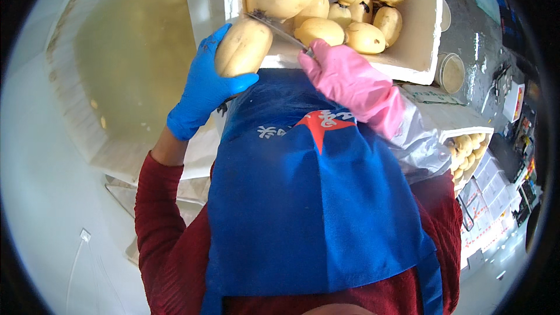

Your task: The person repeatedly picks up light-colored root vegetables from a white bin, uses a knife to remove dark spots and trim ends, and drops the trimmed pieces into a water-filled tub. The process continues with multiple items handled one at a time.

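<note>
My left hand [201, 83], in a blue rubber glove, grips a pale yellow lotus root segment [245, 48] by its near side. Dark fibrous matter clings to the root's far end. A knife [282, 33] with a narrow metal blade is held in my right hand [345, 78], which wears a pink glove. The blade's tip reaches the dark end of the root; whether it is cutting in cannot be made out. Just beyond both hands, a white foam box [420, 48] holds several more lotus roots [321, 31], some with dark joints.
On the left stands a large pale tub [65, 105] of cloudy yellowish water [131, 61] with a few pieces in it. A second foam box [485, 131] of lotus roots sits at the right, near a round container [450, 72]. My blue apron [271, 210] hangs close below the hands.
</note>
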`<state>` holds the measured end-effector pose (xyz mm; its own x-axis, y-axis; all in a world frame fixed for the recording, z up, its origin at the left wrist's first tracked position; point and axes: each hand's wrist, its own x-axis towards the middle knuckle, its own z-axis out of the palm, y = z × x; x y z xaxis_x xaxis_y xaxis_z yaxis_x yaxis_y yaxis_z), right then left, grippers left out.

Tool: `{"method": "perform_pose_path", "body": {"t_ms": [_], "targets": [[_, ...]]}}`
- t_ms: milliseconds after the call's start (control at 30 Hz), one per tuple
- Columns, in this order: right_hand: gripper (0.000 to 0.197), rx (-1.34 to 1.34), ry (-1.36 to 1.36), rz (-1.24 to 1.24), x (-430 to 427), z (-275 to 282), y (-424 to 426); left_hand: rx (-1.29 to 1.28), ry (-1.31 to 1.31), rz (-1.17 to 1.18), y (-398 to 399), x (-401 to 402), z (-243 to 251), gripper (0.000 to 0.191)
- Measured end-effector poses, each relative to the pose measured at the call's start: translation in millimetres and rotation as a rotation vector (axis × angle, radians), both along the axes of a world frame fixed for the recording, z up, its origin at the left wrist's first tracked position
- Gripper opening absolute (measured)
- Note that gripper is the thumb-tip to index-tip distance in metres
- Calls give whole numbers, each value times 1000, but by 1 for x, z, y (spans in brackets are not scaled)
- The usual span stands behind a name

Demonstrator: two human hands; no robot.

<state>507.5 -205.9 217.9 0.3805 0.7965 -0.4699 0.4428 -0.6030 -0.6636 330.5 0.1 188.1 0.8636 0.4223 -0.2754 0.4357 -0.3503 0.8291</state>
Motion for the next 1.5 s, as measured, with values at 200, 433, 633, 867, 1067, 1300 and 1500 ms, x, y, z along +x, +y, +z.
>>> {"method": "perform_pose_path", "body": {"t_ms": [200,433,633,867,1067,1300,1500], "targets": [[31,40,-62,-60,-12,-30,11,-364,114,60,25,-1,-4,91],[32,213,-128,-29,-16,-58,9,-299,152,53,16,6,0,88],[32,199,-225,-34,-21,-72,14,-111,105,-53,20,1,-1,82],[42,102,42,-73,-15,-65,24,-220,208,23,17,12,20,86],[43,-42,406,-8,0,-38,30,-761,13,158,-4,13,53,109],[41,116,365,-419,38,17,-49,-574,-146,83,11,58,53,100],[26,588,19,-555,40,6,-68,-682,-127,86,-2,91,28,89]]}}
